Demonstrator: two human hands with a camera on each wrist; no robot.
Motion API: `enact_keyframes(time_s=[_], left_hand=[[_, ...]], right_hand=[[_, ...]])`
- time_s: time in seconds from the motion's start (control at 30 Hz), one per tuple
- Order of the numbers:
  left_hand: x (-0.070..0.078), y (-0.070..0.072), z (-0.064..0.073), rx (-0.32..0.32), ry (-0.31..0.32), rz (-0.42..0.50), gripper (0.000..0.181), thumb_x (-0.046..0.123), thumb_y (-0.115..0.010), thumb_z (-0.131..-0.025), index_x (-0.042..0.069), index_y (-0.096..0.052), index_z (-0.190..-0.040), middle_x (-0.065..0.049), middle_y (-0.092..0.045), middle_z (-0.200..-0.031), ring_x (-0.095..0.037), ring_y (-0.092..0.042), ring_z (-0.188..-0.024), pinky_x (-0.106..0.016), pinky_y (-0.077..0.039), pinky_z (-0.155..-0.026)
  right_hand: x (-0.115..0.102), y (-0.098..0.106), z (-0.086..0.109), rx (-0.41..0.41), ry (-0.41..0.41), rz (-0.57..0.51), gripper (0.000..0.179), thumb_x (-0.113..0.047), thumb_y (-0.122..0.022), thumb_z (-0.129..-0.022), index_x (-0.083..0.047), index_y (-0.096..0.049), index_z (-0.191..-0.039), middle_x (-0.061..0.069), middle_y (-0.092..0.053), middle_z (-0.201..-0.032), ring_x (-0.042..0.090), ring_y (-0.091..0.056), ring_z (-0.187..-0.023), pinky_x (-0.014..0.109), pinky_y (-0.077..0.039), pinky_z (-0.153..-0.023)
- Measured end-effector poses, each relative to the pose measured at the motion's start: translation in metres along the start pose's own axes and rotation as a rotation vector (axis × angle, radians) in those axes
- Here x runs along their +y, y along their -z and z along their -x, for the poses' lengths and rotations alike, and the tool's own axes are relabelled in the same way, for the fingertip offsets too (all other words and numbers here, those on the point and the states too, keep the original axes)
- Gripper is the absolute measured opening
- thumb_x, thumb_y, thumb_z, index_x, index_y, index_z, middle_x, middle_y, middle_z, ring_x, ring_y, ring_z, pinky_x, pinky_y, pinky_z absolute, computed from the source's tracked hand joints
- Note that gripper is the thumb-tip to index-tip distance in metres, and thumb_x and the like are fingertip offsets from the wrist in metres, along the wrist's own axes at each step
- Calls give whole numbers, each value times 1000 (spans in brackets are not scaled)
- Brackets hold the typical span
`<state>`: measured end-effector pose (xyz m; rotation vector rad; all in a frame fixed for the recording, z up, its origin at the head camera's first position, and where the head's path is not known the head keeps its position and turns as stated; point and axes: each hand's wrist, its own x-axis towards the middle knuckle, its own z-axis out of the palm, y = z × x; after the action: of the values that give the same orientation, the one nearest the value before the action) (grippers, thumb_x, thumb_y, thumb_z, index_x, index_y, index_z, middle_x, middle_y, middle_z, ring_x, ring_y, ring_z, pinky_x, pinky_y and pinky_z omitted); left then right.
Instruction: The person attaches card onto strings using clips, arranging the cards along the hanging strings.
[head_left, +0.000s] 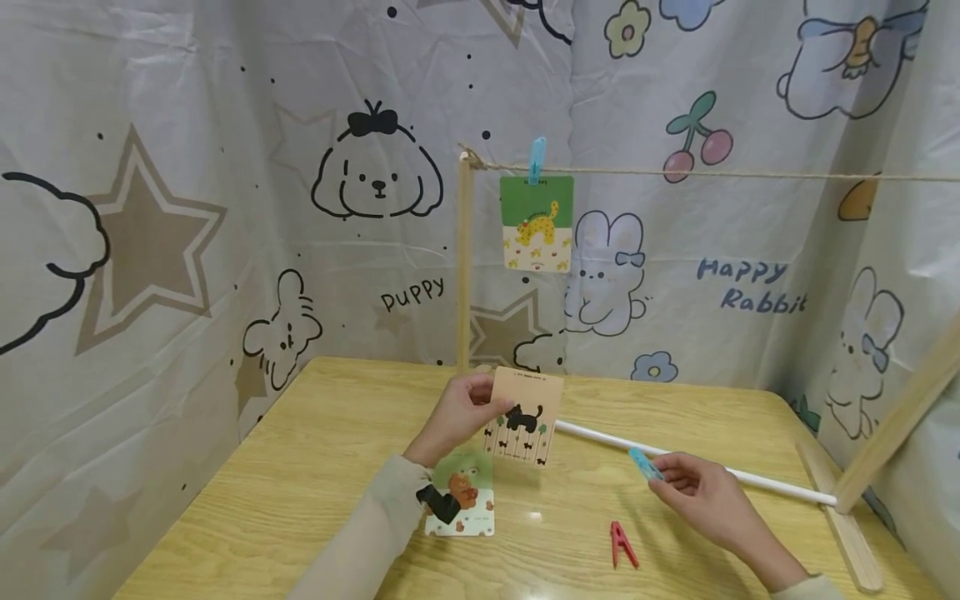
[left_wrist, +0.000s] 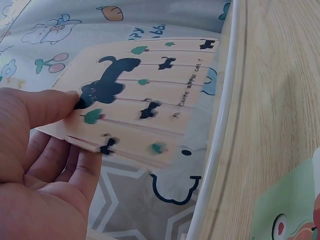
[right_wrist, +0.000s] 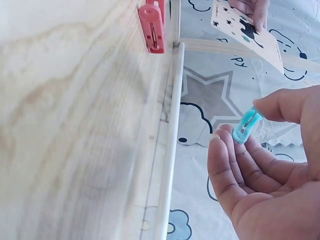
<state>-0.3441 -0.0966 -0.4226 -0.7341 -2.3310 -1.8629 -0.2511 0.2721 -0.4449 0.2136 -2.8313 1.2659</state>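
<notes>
My left hand point(head_left: 463, 415) pinches a peach card point(head_left: 534, 400) with a black cat on it, thumb on its front, raised above the table. In the left wrist view the thumb of that hand lies near the cat's head on the card point(left_wrist: 140, 85). A light blue clothespin point(head_left: 645, 463) is held between the thumb and fingers of my right hand point(head_left: 708, 500). The right wrist view shows this clothespin point(right_wrist: 247, 125) at the thumb tip. Below the left wrist lies a green-and-white bear card point(head_left: 480, 523), partly covered by the arm. A red clothespin point(head_left: 622, 546) rests on the table.
A twine line point(head_left: 675, 173) runs from a wooden post point(head_left: 463, 275) to the right. Another blue clothespin point(head_left: 537, 160) holds a green leopard card point(head_left: 536, 233) on it. A white rod point(head_left: 772, 483) crosses the wooden table point(head_left: 337, 433) to a slanted wooden post point(head_left: 900, 425).
</notes>
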Motion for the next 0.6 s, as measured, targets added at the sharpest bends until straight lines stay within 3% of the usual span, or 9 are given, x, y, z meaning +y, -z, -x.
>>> enact_keyframes(time_s=[0.2, 0.6], left_hand=[[1, -2, 1, 12, -4, -12, 19, 22, -77, -96, 7, -76, -108, -12, -78, -99, -17, -66, -83, -29, -52, -69], [4, -3, 1, 32, -3, 14, 16, 24, -78, -95, 11, -78, -105, -2, -77, -94, -14, -67, -81, -28, -52, -69]], right_hand=[[-1, 6, 1, 25, -4, -26, 41, -35, -75, -97, -5, -70, -125, 5, -72, -105, 11, -68, -89, 24, -57, -74], [-10, 18, 2, 115, 17, -24, 42, -35, -75, -97, -4, -70, -126, 6, -73, -104, 7, -68, -83, 24, -57, -70]])
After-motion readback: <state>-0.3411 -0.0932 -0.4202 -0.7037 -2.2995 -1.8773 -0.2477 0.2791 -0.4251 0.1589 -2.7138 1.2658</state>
